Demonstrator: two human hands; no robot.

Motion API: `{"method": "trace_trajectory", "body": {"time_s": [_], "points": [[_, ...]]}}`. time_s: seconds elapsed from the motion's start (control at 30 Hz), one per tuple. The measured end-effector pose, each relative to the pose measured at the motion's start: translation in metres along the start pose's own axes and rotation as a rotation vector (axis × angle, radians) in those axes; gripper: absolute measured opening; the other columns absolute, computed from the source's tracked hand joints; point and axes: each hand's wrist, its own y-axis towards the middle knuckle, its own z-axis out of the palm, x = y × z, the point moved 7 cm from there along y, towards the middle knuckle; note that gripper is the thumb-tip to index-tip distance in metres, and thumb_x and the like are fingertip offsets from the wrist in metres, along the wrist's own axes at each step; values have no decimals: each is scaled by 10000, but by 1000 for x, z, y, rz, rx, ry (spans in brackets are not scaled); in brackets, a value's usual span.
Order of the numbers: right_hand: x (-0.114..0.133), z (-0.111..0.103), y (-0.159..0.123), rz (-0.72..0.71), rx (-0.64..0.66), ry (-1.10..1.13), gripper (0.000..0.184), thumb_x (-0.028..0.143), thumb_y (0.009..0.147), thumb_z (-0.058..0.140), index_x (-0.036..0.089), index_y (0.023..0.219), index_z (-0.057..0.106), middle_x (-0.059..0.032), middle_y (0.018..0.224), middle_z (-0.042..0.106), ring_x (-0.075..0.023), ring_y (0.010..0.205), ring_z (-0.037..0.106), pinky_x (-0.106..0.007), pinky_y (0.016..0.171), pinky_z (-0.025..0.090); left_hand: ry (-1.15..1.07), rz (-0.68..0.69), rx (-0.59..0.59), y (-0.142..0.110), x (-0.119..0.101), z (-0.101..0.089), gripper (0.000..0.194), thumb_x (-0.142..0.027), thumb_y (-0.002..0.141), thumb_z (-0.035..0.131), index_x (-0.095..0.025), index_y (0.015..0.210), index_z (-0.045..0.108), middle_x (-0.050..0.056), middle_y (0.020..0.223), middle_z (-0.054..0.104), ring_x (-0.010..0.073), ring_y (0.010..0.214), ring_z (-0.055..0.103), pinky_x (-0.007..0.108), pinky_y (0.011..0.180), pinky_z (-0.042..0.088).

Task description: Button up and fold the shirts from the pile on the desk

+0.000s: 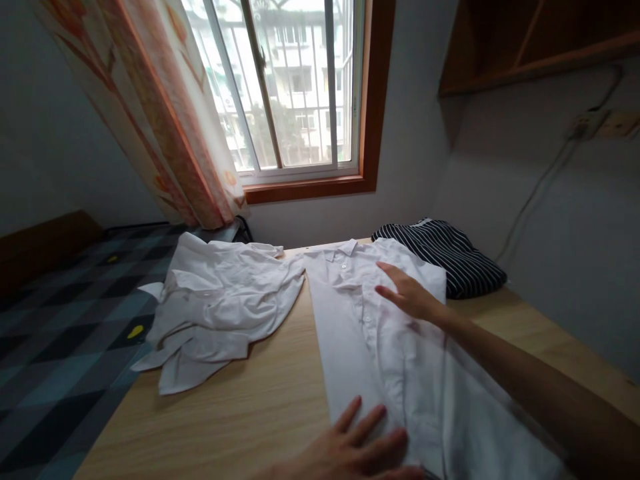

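A white button-up shirt lies spread on the wooden table, its collar toward the window and its button placket running down the middle. My left hand rests near the bottom of the shirt with its fingers spread over the cloth. Farther up, my right hand is over the right side of the chest, thumb and fingers apart, holding nothing. The right part of the shirt is blurred beneath my right forearm. Left of this shirt, a second white garment lies crumpled.
The wooden table adjoins a bed with a checked cover on the left. A folded black-and-white striped garment sits at the back right. Behind are a window and a curtain; a cable hangs on the right wall.
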Motion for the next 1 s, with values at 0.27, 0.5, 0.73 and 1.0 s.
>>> {"method": "trace_trajectory", "body": {"time_s": [0.27,0.5,0.73,1.0], "points": [[-119,-84,-205,736,-112,-16,699,566,803,562,136,1351,516,-190,1222,627,-300,937,677,-415,828,534,-49,-230,-65,91,77,-57,836,-693,894,392,-188,1542,233,148,1607,162,365,1478,111,571,1166,149],[-77,-76,-234,749,-35,183,788,545,756,618,96,1390,491,-125,966,706,-254,754,678,-357,695,541,58,-282,-112,188,125,-49,811,-685,904,360,-163,1519,273,182,1511,394,337,1389,371,484,1109,293],[-53,-81,-251,727,-95,177,548,478,702,626,208,1173,700,-91,1151,707,-318,1016,677,-397,862,546,-11,-612,-227,249,194,-104,780,-690,921,281,-255,1556,149,143,1155,686,317,1036,655,355,817,469],[-17,-88,-269,666,-346,88,366,521,777,614,227,929,769,-70,917,762,-277,796,730,-287,631,601,-89,-734,-177,301,251,-117,684,-730,855,418,-189,1200,656,167,1162,681,329,1099,625,371,896,463]]}}
